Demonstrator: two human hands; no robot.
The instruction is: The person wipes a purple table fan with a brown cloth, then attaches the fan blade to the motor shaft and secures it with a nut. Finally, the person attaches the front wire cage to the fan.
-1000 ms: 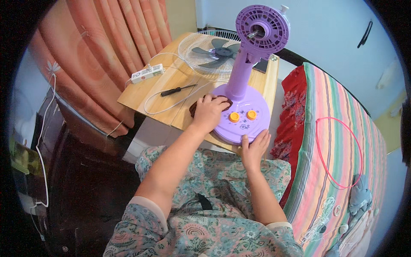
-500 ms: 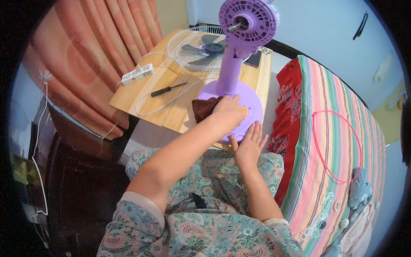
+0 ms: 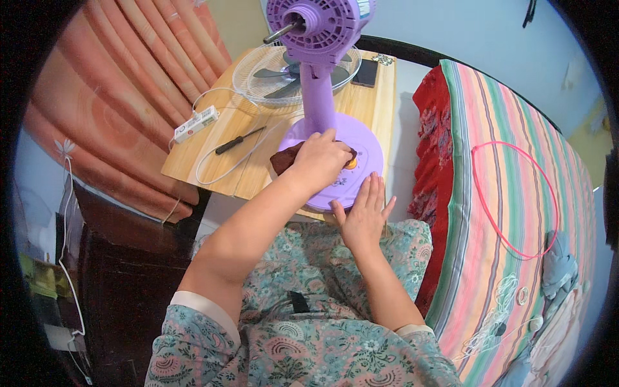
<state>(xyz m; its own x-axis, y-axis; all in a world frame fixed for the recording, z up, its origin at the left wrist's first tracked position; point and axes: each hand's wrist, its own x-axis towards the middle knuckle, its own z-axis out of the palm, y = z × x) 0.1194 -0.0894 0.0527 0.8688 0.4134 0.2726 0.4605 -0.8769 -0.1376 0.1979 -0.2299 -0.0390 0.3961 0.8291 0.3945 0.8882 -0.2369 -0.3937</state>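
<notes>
A purple fan stand (image 3: 317, 100) stands on a small wooden table, its motor housing (image 3: 329, 32) bare and a metal shaft (image 3: 281, 32) sticking out. My left hand (image 3: 321, 162) is closed on a dark brown cloth (image 3: 284, 158) and presses it against the round purple base (image 3: 369, 143). Part of the cloth shows beside the orange knob (image 3: 352, 164) on that base. Fingers spread, my right hand (image 3: 363, 209) rests along the near right edge of the base, holding nothing.
On the wooden table (image 3: 187, 164) lie a screwdriver (image 3: 238, 140), a white power strip (image 3: 196, 124), a white cable, a fan guard with dark blades (image 3: 284, 80) and a phone (image 3: 365, 73). At right, a striped bed cover (image 3: 451, 213) carries a pink ring (image 3: 478, 187) and white cords.
My view has shifted, so the fan and table sit further left. The left hand and cloth have moved slightly over the base, bringing cloth beside the knob. The right hand stays at the edge.
</notes>
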